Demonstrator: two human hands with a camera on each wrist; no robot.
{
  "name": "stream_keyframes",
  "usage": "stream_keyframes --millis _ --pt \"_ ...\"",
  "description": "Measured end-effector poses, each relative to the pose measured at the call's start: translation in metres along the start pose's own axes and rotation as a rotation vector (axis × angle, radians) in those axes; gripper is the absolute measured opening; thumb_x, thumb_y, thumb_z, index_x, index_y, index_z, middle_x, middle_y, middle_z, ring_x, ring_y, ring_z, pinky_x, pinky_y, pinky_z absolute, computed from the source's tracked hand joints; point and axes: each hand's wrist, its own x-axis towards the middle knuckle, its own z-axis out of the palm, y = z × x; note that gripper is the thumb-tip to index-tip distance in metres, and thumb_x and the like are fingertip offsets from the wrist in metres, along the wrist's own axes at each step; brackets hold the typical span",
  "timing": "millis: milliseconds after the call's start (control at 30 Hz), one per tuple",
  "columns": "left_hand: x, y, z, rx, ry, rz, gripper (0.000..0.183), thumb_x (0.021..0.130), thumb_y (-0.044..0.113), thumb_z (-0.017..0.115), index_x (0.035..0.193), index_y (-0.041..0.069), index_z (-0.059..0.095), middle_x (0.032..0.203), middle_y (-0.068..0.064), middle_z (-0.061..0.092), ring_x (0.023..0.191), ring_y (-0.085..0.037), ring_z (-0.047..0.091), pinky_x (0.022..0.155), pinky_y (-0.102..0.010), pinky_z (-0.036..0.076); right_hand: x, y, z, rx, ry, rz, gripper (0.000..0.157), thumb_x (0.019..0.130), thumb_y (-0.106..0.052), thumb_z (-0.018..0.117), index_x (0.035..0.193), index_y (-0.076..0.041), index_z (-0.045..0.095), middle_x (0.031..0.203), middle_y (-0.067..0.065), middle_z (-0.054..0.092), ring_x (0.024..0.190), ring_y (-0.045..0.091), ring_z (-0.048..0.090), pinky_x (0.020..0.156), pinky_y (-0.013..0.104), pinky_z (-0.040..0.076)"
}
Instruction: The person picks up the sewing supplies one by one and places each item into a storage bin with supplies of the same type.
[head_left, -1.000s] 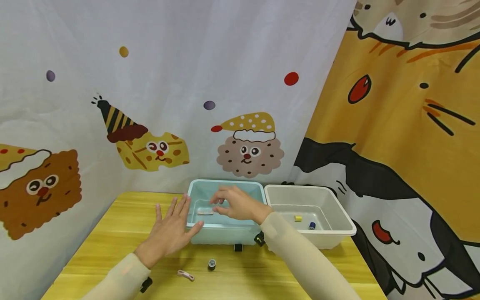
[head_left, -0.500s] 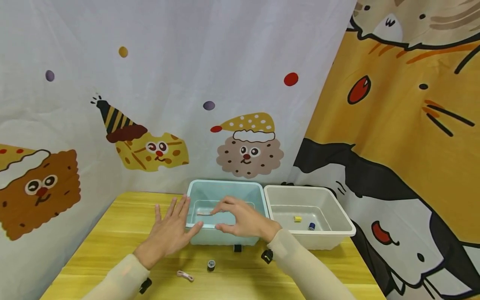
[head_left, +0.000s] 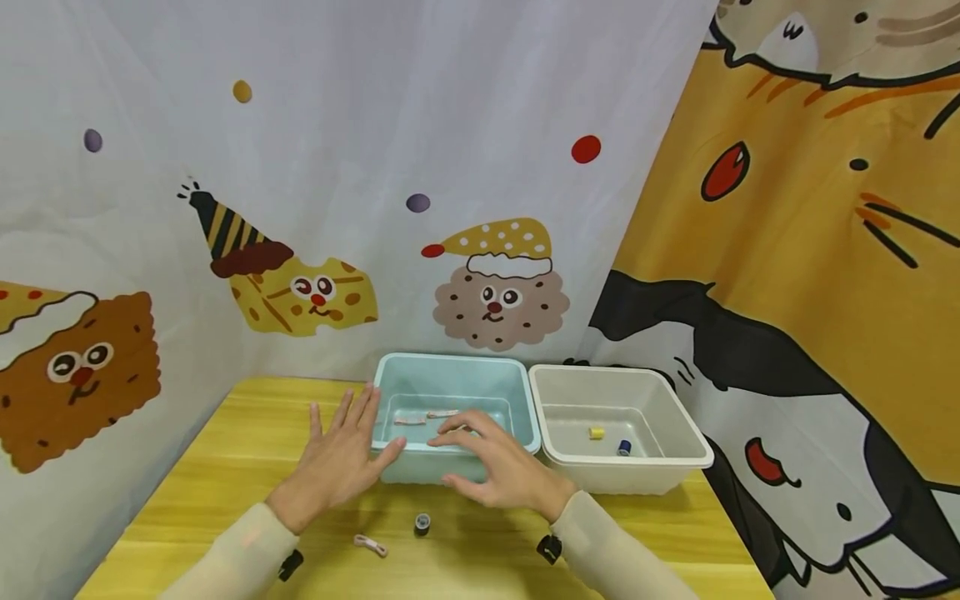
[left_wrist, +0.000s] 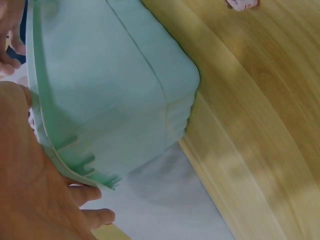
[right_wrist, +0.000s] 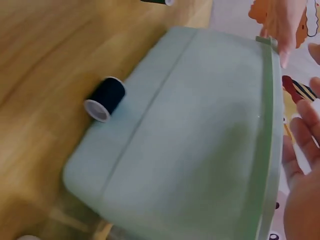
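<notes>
My left hand (head_left: 330, 467) lies at the left rim of the light blue bin (head_left: 450, 467), fingers straight; the left wrist view shows fingertips around that rim. Over the front rim hangs my right hand (head_left: 502, 462), its fingers loosely bent and holding nothing. Inside the bin lie two narrow pinkish-white strips (head_left: 410, 421). On the table in front are a rolled measuring tape (head_left: 371, 546), with red numerals in the left wrist view (left_wrist: 243, 4), and a dark thread spool (head_left: 422, 524). Another dark spool (right_wrist: 106, 99) stands against the bin's front, hidden by my right hand in the head view.
A white bin (head_left: 637, 479) stands right beside the blue one, holding a yellow spool (head_left: 596, 433) and a blue spool (head_left: 624, 447). Behind both bins hangs a cartoon-printed curtain (head_left: 330, 167). The wooden table (head_left: 225, 450) extends to the left and front.
My right hand has drawn back from above the blue bin's inside to its front rim, uncovering a second strip in there. My left hand has stayed at the left rim.
</notes>
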Motion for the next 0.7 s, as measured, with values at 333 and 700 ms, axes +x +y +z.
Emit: stream_keyframes --millis 333,700 --pt "0.001 -0.001 0.0 -0.016 -0.012 -0.008 0.105 0.116 0.08 0.042 0.186 0.004 0.022 0.196 -0.016 0.018 0.18 -0.053 0.021 0.133 -0.095 0.005 -0.024 -0.001 0.011 -0.05 0.107 -0.087 0.052 0.103 -0.027 0.091 0.152 -0.024 0.073 0.153 0.005 0.069 0.147 0.02 0.064 0.126 0.045 0.057" --pt "0.002 0.0 0.001 -0.019 -0.004 -0.008 0.106 0.116 0.08 0.042 0.186 0.003 0.023 0.196 -0.016 0.019 0.18 -0.053 0.022 0.134 -0.095 0.006 -0.046 0.003 0.024 -0.206 0.161 -0.26 0.066 0.088 -0.019 0.1 0.149 -0.021 0.076 0.144 0.002 0.074 0.135 0.019 0.071 0.122 0.04 0.059"
